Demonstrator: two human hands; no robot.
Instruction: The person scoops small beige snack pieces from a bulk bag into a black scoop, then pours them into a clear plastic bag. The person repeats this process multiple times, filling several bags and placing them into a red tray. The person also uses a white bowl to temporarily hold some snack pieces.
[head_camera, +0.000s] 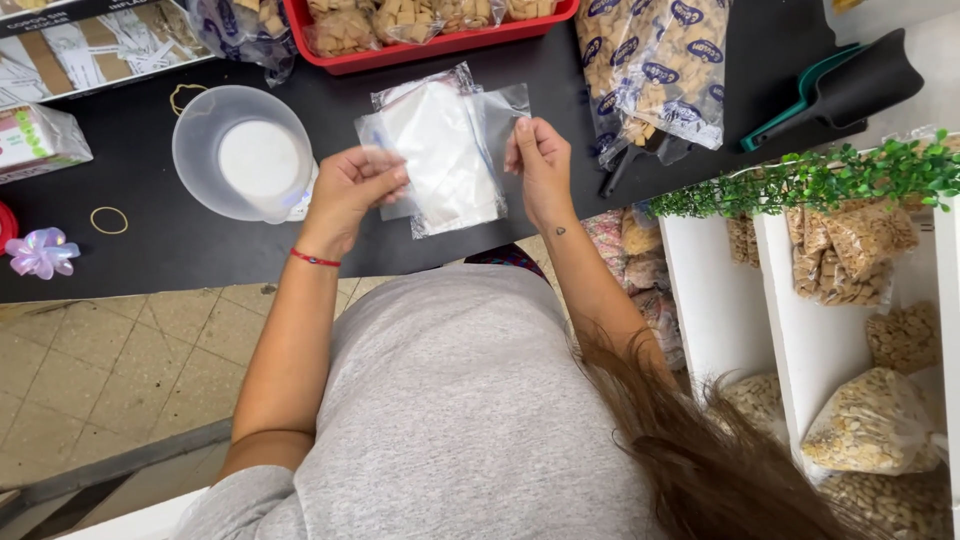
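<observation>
Closest to our eyes are our grey shirt (450, 420) and some brown hair (700, 450); beyond them our two hands are raised over the black counter top (150, 250). Between the hands we hold a small clear plastic bag (445, 160) with white powder inside. It looks flat and almost rectangular, the white filling takes most of it, and the transparent upper edge is wrinkled and shiny. Its long axis runs away from us, slightly tilted, with the transparent open end pointing toward the red plastic tray (430, 45) of snack packets at the far side. Our left hand (355, 185) has the fingers closed on the left edge of the bag, and our right hand (540, 165) pinches the right upper corner between thumb and fingers. Just to the left of the bag stands a translucent plastic measuring jug (245, 150) with white powder in it. Two yellow rubber bands (108, 220) lie on the counter further left.
</observation>
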